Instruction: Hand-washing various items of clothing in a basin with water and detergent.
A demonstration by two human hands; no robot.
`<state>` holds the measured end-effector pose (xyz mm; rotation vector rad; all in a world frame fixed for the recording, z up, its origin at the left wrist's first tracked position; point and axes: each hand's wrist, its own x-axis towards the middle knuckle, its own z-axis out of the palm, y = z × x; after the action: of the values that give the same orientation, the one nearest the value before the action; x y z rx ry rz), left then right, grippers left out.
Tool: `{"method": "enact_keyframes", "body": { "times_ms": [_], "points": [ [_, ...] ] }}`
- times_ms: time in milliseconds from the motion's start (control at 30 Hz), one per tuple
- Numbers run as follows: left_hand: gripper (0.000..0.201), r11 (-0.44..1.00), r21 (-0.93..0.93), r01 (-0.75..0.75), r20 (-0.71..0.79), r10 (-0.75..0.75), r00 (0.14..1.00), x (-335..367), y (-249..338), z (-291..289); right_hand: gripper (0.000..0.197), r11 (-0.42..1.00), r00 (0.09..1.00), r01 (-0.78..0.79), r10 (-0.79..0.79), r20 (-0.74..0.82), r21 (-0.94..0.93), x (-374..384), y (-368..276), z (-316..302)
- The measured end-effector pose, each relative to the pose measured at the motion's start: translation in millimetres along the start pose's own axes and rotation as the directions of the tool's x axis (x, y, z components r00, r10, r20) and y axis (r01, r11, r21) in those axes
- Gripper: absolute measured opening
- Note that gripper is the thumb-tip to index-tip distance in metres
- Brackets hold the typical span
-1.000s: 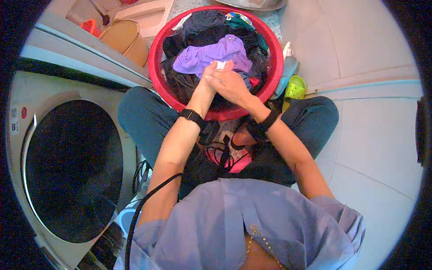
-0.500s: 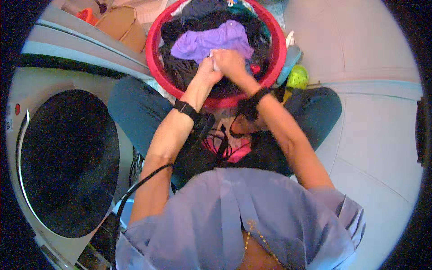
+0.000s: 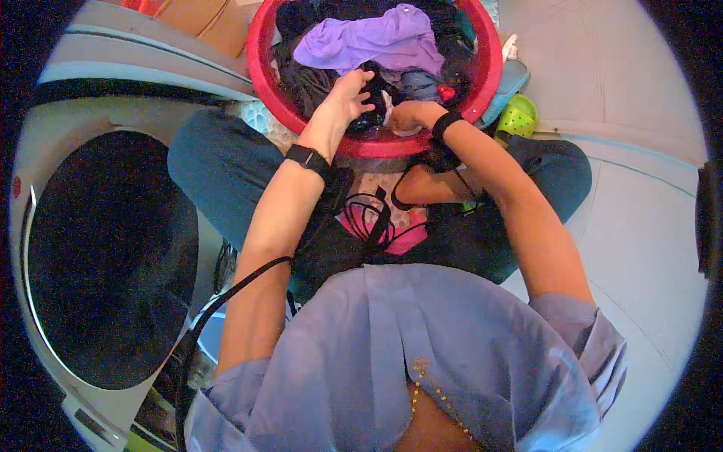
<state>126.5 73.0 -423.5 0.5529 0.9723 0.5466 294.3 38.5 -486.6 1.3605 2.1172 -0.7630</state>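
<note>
Left grip (image 3: 352, 98) has its fingers spread apart; right grip (image 3: 413, 116) curls beside a small white cloth (image 3: 388, 108), whether clamped on it I cannot tell. That cloth lies between both, inside the near edge of the smooth, round red tub (image 3: 490, 64). Beyond, wrinkled purple fabric (image 3: 369, 39) tops rumpled dark laundry (image 3: 307, 92).

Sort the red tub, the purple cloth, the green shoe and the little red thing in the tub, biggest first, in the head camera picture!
1. red tub, even with its top cut off
2. purple cloth
3. green shoe, partly hidden
4. little red thing
</note>
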Motion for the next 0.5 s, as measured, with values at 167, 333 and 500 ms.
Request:
{"method": "enact_keyframes", "body": {
  "times_ms": [167, 333, 500],
  "points": [
    [0.055, 0.982, -0.081, 0.170, 0.042, -0.167, 0.985, 21.1, 28.2, 15.1, 0.045, 0.996, 0.988, -0.058, 0.049, -0.145, -0.061, 20.0, 38.5, 38.2],
    [0.041, 0.963, -0.022, 0.268, 0.105, -0.265, 0.959, 25.1, 11.5, -6.0, 0.033, 0.964, 0.998, 0.064, -0.067, 0.001, 0.258, -0.7, 22.9, -20.2],
    [0.051, 0.835, -0.056, 0.548, 0.053, -0.545, 0.836, 23.5, 3.7, 17.2, 0.023, 0.643, 0.947, 0.282, -0.067, -0.315, 0.712, -73.3, 2.6, -119.9]
  ]
}}
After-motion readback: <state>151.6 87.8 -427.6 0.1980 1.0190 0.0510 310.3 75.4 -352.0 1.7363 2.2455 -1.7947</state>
